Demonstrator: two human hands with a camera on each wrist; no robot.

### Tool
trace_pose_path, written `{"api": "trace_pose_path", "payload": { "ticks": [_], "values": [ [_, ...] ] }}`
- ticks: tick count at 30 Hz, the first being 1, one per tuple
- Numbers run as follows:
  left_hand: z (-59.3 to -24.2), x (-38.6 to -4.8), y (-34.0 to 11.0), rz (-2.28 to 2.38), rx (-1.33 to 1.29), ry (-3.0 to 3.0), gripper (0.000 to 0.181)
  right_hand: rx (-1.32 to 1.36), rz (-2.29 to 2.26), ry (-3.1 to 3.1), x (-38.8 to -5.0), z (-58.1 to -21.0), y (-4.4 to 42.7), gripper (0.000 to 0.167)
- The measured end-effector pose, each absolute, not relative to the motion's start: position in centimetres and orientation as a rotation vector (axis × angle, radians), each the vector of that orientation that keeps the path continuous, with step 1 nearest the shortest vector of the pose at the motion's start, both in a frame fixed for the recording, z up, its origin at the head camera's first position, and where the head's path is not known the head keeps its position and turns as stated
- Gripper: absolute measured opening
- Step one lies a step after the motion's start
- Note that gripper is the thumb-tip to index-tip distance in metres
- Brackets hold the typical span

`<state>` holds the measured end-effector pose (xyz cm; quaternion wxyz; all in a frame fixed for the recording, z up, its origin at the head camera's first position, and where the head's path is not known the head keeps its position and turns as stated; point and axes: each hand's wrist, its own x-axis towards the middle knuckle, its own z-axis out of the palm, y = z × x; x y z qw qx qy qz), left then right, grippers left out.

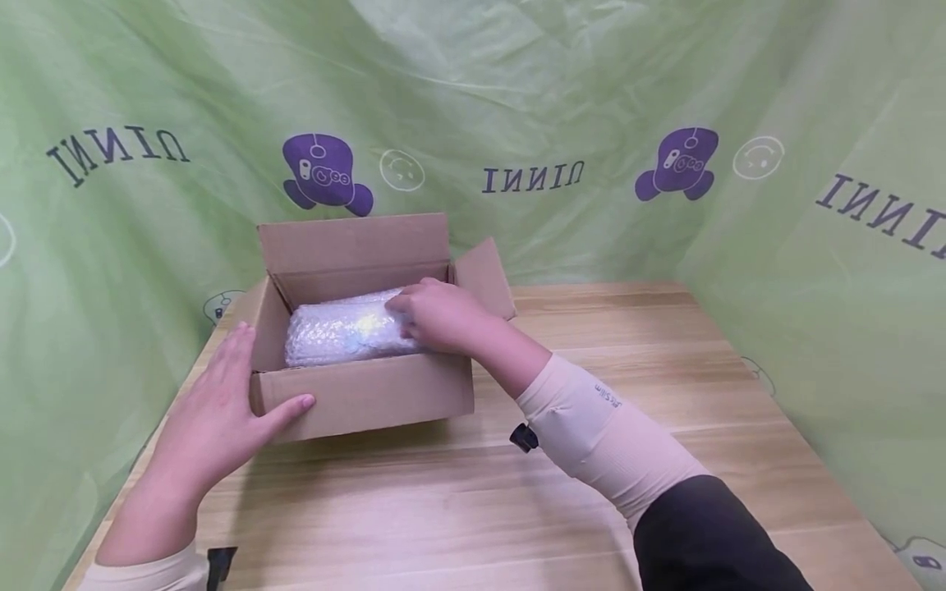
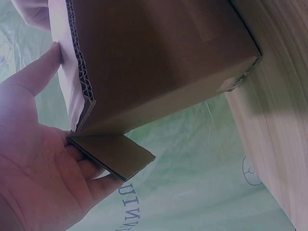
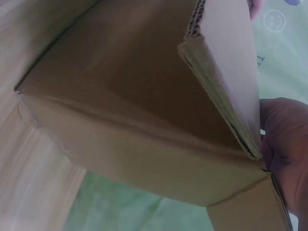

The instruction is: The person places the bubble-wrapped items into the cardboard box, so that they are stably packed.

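A cardboard box [image 1: 369, 398] with raised flaps stands on the table, its top open. Inside lies a package in bubble wrap [image 1: 332, 332], shiny and roughly oblong. My left hand [image 1: 214, 406] spans the box's front left corner, thumb against the front and fingers stretched along the left flap. In the left wrist view, the fingers of that hand [image 2: 53, 168] go behind a small side flap [image 2: 115, 151]. Reaching in over the right side, my right hand [image 1: 443, 316] holds the package's right end with bent fingers. The box wall hides these fingertips in the right wrist view.
The wooden table [image 1: 606, 427] extends to the right and front of the box. A green printed curtain [image 1: 562, 90] encloses the back and both sides. The box's right flap [image 1: 484, 279] leans outward beside my right wrist.
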<state>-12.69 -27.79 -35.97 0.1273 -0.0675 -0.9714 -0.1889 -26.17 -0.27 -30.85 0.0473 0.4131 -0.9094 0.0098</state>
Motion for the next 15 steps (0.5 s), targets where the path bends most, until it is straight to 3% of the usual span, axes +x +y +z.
{"api": "trace_pose_path", "payload": {
  "ticks": [6, 15],
  "values": [
    [-36.0, -12.7, -27.9, -0.547, -0.194, -2.833, 0.116, 1.263, 0.009, -2.773, -26.2, -31.0, -0.2, 0.028],
    [-35.7, -13.0, -28.2, -0.575, -0.236, -2.839, 0.116, 1.172, -0.003, -2.729, -25.6, -30.6, 0.8, 0.052]
  ]
}}
